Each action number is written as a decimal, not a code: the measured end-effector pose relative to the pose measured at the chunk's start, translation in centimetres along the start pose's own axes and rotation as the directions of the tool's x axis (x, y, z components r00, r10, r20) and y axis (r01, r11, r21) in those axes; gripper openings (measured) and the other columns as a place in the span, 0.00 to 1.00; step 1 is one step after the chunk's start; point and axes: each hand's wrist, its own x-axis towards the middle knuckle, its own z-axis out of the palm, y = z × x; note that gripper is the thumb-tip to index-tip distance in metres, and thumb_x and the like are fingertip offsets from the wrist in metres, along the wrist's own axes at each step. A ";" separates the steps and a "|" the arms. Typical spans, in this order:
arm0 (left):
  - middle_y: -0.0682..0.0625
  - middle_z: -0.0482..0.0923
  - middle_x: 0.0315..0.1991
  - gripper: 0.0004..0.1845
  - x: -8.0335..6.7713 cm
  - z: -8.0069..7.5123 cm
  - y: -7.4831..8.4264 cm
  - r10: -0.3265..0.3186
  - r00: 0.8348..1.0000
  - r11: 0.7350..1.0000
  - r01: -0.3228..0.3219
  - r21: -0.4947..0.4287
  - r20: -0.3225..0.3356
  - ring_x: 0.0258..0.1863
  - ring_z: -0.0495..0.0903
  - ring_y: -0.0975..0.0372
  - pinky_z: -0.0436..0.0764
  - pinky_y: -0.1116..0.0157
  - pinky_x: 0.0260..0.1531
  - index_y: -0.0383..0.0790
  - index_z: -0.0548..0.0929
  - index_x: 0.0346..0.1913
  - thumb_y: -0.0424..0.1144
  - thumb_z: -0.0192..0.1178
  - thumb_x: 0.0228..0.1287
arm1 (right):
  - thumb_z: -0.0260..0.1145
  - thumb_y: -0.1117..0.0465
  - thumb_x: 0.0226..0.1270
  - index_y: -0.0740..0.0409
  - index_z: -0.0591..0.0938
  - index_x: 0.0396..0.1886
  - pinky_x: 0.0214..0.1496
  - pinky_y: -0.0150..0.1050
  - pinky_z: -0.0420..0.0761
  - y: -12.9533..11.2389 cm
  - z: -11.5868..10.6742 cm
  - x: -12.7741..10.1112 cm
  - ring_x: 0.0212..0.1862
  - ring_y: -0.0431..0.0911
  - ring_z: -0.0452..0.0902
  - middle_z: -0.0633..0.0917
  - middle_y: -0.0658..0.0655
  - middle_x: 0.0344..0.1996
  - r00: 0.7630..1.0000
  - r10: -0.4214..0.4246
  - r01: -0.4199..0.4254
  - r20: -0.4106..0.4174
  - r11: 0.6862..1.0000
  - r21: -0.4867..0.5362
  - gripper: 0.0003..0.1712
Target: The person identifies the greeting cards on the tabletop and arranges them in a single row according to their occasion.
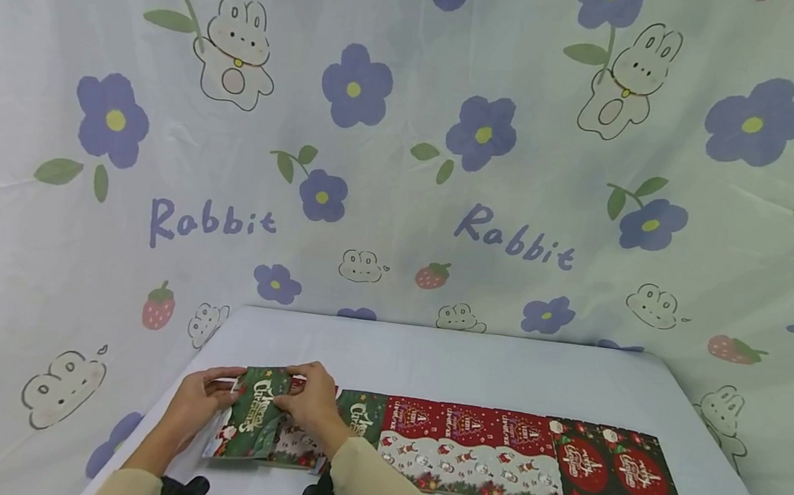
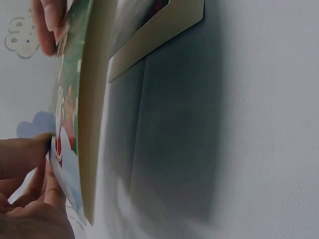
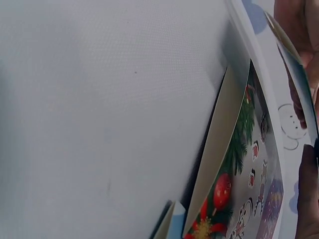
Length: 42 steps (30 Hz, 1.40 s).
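Note:
Both hands hold a green "Merry Christmas" card (image 1: pixel 255 413), tilted up off the left end of the white table (image 1: pixel 443 359). My left hand (image 1: pixel 222 391) pinches its left edge, and the left wrist view shows those fingers (image 2: pixel 27 164) on the card's (image 2: pixel 70 99) lower corner. My right hand (image 1: pixel 287 400) grips the card's top right part. A red and white card (image 1: pixel 294 442) lies flat under the held one, and its printed face (image 3: pixel 239 189) fills the lower right wrist view.
A row of cards lies side by side to the right: a green one (image 1: pixel 362 413), three red and white ones (image 1: pixel 463 444), and two dark ones with red ovals (image 1: pixel 610 469). A flower and rabbit curtain (image 1: pixel 407 159) hangs behind the table.

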 end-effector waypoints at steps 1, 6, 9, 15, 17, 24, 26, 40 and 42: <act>0.34 0.80 0.57 0.25 0.0 0.0 0.0 0.001 1.000 1.000 -0.001 -0.001 0.000 0.49 0.80 0.58 0.82 0.72 0.41 0.27 0.76 0.70 0.21 0.61 0.71 | 0.83 0.72 0.54 0.61 0.88 0.57 0.37 0.29 0.82 0.0 0.0 0.0 0.33 0.35 0.79 0.82 0.49 0.48 1.000 0.006 -0.006 -0.005 1.000 0.008 0.28; 0.33 0.80 0.58 0.24 0.0 0.0 0.1 0.005 1.000 1.000 -0.005 0.000 0.001 0.51 0.80 0.57 0.82 0.73 0.41 0.28 0.76 0.70 0.24 0.62 0.73 | 0.82 0.73 0.55 0.60 0.87 0.58 0.33 0.30 0.81 0.1 0.0 -0.1 0.29 0.33 0.77 0.81 0.48 0.52 1.000 0.026 -0.025 -0.007 0.998 0.057 0.29; 0.33 0.79 0.60 0.24 -0.1 0.0 0.1 0.004 1.000 1.000 -0.004 -0.007 0.008 0.53 0.80 0.56 0.81 0.73 0.43 0.28 0.76 0.70 0.26 0.62 0.74 | 0.80 0.74 0.56 0.61 0.87 0.59 0.32 0.30 0.81 0.1 -0.2 -0.2 0.30 0.33 0.78 0.81 0.49 0.52 1.000 0.029 -0.028 -0.003 0.995 0.095 0.29; 0.31 0.77 0.64 0.25 -0.5 -0.1 -0.1 0.038 0.998 0.997 -0.034 -0.068 0.050 0.55 0.80 0.60 0.82 0.73 0.47 0.24 0.73 0.71 0.24 0.61 0.74 | 0.78 0.76 0.58 0.61 0.85 0.60 0.32 0.33 0.83 0.2 -0.7 -0.4 0.32 0.36 0.79 0.81 0.52 0.49 0.998 0.055 -0.052 -0.012 0.985 0.165 0.29; 0.30 0.75 0.66 0.25 -0.6 -0.2 -0.4 0.056 0.996 0.994 -0.050 -0.095 0.070 0.55 0.80 0.62 0.82 0.72 0.49 0.24 0.73 0.71 0.24 0.61 0.73 | 0.78 0.76 0.59 0.61 0.85 0.60 0.32 0.33 0.84 0.4 -0.8 -0.3 0.33 0.36 0.80 0.81 0.53 0.47 0.998 0.055 -0.050 -0.022 0.985 0.167 0.28; 0.30 0.72 0.69 0.30 -1.1 -0.5 -1.2 0.081 0.984 0.984 -0.054 -0.168 0.158 0.57 0.82 0.56 0.84 0.67 0.51 0.26 0.71 0.73 0.25 0.65 0.70 | 0.78 0.75 0.60 0.64 0.84 0.61 0.33 0.33 0.84 0.8 -1.4 0.2 0.35 0.37 0.81 0.81 0.55 0.53 0.998 0.018 -0.010 -0.061 0.990 0.140 0.28; 0.30 0.72 0.67 0.30 -1.3 -0.5 -1.3 0.080 0.982 0.984 -0.050 -0.172 0.171 0.56 0.82 0.55 0.84 0.66 0.50 0.26 0.71 0.73 0.25 0.66 0.70 | 0.78 0.75 0.60 0.64 0.84 0.62 0.34 0.33 0.84 0.8 -1.5 0.4 0.36 0.38 0.82 0.81 0.55 0.55 0.998 0.018 -0.009 -0.068 0.991 0.130 0.28; 0.29 0.73 0.66 0.31 -2.1 -0.8 -1.6 0.133 0.944 0.962 -0.049 -0.269 0.302 0.50 0.85 0.58 0.86 0.61 0.50 0.18 0.69 0.71 0.27 0.67 0.69 | 0.76 0.73 0.63 0.65 0.82 0.64 0.34 0.33 0.84 0.9 -2.5 0.6 0.37 0.39 0.83 0.78 0.59 0.62 0.996 0.030 -0.017 -0.085 0.987 0.160 0.28; 0.30 0.74 0.65 0.31 -2.1 -0.8 -1.5 0.129 0.945 0.961 -0.044 -0.274 0.302 0.50 0.85 0.59 0.86 0.62 0.50 0.17 0.69 0.70 0.26 0.67 0.69 | 0.76 0.73 0.63 0.65 0.82 0.64 0.34 0.33 0.84 0.9 -2.5 0.6 0.38 0.39 0.82 0.78 0.60 0.64 0.997 0.027 -0.014 -0.079 0.987 0.160 0.28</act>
